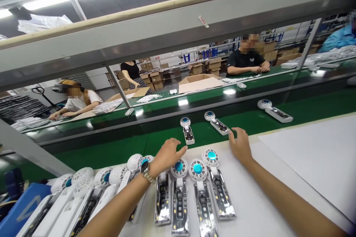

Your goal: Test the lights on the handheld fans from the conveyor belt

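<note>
My left hand, with a watch on its wrist, is held over the table edge beside the belt, thumb apart from the fingers and nothing in it. Just beyond it a small unit with a round fan head lies on the green belt. My right hand is at the end of a second unit on the belt, its fingers apart; whether they touch it is unclear. Below the hands, several clear-bodied units with blue-centred round heads lie side by side on the white table.
White units crowd the table's left, beside a blue bin. A third unit lies on the green belt. A shelf beam crosses above. Several people work beyond the belt.
</note>
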A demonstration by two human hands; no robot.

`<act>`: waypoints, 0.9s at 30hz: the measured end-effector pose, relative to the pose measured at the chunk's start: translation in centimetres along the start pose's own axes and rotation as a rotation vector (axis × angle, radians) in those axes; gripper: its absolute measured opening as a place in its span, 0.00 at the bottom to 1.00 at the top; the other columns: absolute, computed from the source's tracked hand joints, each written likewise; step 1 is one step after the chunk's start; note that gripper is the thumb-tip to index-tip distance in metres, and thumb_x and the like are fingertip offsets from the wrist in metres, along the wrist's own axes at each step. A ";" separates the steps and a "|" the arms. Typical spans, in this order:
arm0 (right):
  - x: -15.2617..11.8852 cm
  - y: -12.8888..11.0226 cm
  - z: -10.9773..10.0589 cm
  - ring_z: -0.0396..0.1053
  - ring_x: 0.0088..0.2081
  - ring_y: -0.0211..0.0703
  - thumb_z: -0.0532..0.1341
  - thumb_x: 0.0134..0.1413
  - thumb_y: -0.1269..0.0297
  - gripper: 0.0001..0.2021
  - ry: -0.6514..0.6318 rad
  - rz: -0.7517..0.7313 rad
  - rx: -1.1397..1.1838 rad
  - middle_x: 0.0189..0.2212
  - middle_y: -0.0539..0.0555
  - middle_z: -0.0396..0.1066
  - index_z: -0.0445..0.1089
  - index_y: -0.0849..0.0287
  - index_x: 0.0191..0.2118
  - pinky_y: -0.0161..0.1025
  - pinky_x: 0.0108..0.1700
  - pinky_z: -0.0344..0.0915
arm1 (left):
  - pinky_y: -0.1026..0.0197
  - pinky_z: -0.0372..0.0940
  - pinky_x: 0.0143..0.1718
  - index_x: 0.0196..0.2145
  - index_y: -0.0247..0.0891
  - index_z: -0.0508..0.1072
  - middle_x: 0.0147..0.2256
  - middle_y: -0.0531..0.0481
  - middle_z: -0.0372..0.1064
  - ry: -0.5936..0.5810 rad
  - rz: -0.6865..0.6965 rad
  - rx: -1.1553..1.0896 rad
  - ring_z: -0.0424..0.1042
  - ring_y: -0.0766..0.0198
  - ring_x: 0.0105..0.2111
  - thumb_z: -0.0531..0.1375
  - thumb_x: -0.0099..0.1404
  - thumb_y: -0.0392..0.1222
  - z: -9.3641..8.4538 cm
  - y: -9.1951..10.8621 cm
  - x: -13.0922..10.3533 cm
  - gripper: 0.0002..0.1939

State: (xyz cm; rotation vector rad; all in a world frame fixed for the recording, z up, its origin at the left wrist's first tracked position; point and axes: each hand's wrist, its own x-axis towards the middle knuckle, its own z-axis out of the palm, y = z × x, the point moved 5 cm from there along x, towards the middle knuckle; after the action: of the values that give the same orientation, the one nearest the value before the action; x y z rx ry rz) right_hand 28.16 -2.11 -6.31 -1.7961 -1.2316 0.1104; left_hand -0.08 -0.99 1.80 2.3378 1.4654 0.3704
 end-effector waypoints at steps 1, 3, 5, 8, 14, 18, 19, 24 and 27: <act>1.4 0.4 0.4 0.57 0.53 0.56 0.44 0.57 0.58 0.22 0.015 0.055 -0.018 0.48 0.69 0.62 0.59 0.70 0.49 0.49 0.54 0.52 | 0.54 0.55 0.49 0.45 0.33 0.68 0.49 0.37 0.62 0.006 -0.063 -0.045 0.59 0.48 0.51 0.51 0.59 0.58 0.0 -0.6 1.4 0.27; 3.3 0.5 1.7 0.60 0.49 0.62 0.44 0.57 0.56 0.25 -0.003 0.137 -0.029 0.44 0.73 0.64 0.58 0.74 0.49 0.54 0.50 0.55 | 0.56 0.58 0.45 0.40 0.31 0.69 0.46 0.36 0.65 -0.017 -0.198 -0.088 0.64 0.48 0.46 0.53 0.58 0.58 0.6 -1.9 4.4 0.25; 4.0 0.0 3.6 0.64 0.45 0.65 0.50 0.54 0.53 0.24 -0.066 0.174 -0.023 0.38 0.72 0.67 0.64 0.72 0.44 0.55 0.45 0.58 | 0.55 0.61 0.39 0.34 0.29 0.70 0.38 0.35 0.69 -0.046 -0.299 -0.097 0.68 0.47 0.39 0.55 0.58 0.56 1.6 -3.0 7.3 0.23; 4.0 -1.0 6.0 0.67 0.40 0.64 0.61 0.41 0.56 0.15 -0.167 0.169 0.030 0.31 0.67 0.70 0.69 0.65 0.31 0.51 0.41 0.59 | 0.56 0.63 0.34 0.31 0.28 0.70 0.33 0.38 0.69 -0.046 -0.420 -0.139 0.70 0.54 0.33 0.55 0.61 0.51 3.2 -4.4 10.6 0.19; 4.4 -0.3 6.4 0.69 0.28 0.54 0.62 0.37 0.51 0.15 -0.270 0.208 0.338 0.17 0.55 0.67 0.67 0.60 0.19 0.41 0.29 0.61 | 0.55 0.66 0.38 0.38 0.32 0.68 0.38 0.48 0.66 -0.004 -0.569 -0.375 0.68 0.61 0.37 0.57 0.62 0.43 4.5 -5.9 12.9 0.11; 4.4 0.4 5.6 0.71 0.30 0.48 0.58 0.40 0.45 0.22 -0.226 0.264 0.663 0.26 0.55 0.71 0.68 0.61 0.33 0.37 0.29 0.66 | 0.59 0.67 0.30 0.38 0.30 0.65 0.30 0.48 0.66 -0.069 -0.619 -0.713 0.69 0.62 0.29 0.58 0.61 0.40 4.0 -5.7 11.9 0.11; 4.1 0.4 5.4 0.71 0.32 0.48 0.59 0.38 0.45 0.24 -0.210 0.271 0.725 0.31 0.55 0.72 0.66 0.61 0.37 0.37 0.30 0.67 | 0.59 0.68 0.29 0.38 0.31 0.64 0.27 0.49 0.66 -0.084 -0.608 -0.804 0.70 0.62 0.28 0.58 0.60 0.40 3.5 -5.4 11.2 0.11; 0.8 -0.4 3.7 0.73 0.33 0.50 0.69 0.30 0.53 0.32 -0.196 0.377 0.982 0.37 0.56 0.72 0.58 0.58 0.44 0.42 0.34 0.71 | 0.61 0.67 0.27 0.37 0.38 0.62 0.29 0.50 0.68 -0.099 -0.477 -1.146 0.69 0.65 0.24 0.59 0.57 0.47 -0.1 -3.5 4.4 0.14; -1.9 -1.1 2.3 0.74 0.32 0.51 0.65 0.40 0.52 0.27 -0.331 0.458 1.068 0.41 0.56 0.71 0.57 0.54 0.46 0.45 0.35 0.72 | 0.63 0.66 0.25 0.37 0.36 0.63 0.34 0.45 0.69 -0.061 -0.413 -1.300 0.70 0.64 0.25 0.60 0.55 0.47 -1.6 -3.0 -1.9 0.16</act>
State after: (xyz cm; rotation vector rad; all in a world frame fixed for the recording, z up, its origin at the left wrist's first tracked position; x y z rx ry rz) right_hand 25.28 -2.06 -7.55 -1.0637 -0.6893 1.1350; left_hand -3.97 -1.20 1.89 0.9880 1.0709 0.8000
